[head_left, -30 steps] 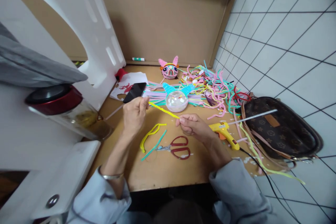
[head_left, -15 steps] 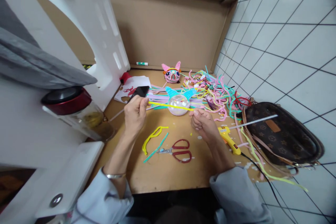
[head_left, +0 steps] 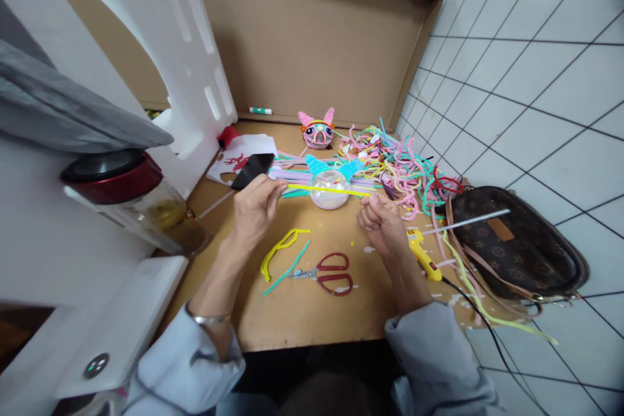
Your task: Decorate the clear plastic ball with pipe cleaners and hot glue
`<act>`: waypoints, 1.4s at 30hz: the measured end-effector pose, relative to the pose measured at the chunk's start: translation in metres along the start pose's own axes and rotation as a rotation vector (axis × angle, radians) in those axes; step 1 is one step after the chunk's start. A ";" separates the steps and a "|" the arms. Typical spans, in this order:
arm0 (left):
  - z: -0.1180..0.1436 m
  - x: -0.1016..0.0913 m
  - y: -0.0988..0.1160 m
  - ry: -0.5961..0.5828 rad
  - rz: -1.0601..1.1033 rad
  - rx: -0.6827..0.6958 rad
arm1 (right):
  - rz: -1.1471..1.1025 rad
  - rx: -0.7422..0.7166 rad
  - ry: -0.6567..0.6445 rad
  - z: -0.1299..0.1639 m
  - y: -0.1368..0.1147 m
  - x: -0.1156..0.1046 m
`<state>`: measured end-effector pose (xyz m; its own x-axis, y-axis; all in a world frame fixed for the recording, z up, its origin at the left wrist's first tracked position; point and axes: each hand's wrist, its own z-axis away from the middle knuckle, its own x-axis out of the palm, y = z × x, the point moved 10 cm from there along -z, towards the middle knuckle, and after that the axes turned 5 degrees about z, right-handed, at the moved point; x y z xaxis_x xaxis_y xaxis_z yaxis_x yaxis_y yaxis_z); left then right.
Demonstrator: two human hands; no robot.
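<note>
A yellow pipe cleaner (head_left: 299,188) is stretched level between my two hands above the table. My left hand (head_left: 256,207) pinches one end of it, and the fingers of my right hand (head_left: 383,221) are closed on the other. Behind the strand sits a clear round shell (head_left: 330,197) with two blue fuzzy ears. Below my hands lie red-handled scissors (head_left: 333,274), a turquoise pipe cleaner (head_left: 287,269) and a bent yellow bundle of pipe cleaners (head_left: 277,250).
A pink-eared animal head (head_left: 316,134) stands near the cardboard wall, beside a tangle of pipe cleaners (head_left: 404,172). To the right are a yellow glue gun (head_left: 424,259) and a brown bag (head_left: 521,244). A phone (head_left: 252,171) and a glass bottle (head_left: 168,221) are at the left.
My left fingers have shifted from a closed fist to a fingertip pinch on the pipe cleaner. The strand shows slightly longer between my hands. The camera view has shifted a little.
</note>
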<state>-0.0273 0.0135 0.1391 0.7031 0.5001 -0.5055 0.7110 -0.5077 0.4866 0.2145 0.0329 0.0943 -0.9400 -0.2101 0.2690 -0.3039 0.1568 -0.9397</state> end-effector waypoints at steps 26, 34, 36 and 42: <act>0.022 0.065 0.014 -0.303 0.913 -0.502 | 0.242 0.262 -0.157 0.026 0.056 0.052; 0.030 0.077 0.014 -0.355 0.906 -0.643 | 0.456 0.081 0.001 0.026 0.041 0.043; 0.031 0.078 0.016 -0.345 0.917 -0.634 | 0.452 0.089 -0.015 0.026 0.043 0.044; 0.038 0.087 0.011 -0.304 1.027 -0.725 | 0.085 0.291 -0.141 0.031 0.062 0.059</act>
<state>0.0411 0.0246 0.0733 0.9653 -0.1173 0.2335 -0.2373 -0.0198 0.9712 0.1451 0.0005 0.0450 -0.9232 -0.3426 0.1743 -0.1492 -0.0986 -0.9839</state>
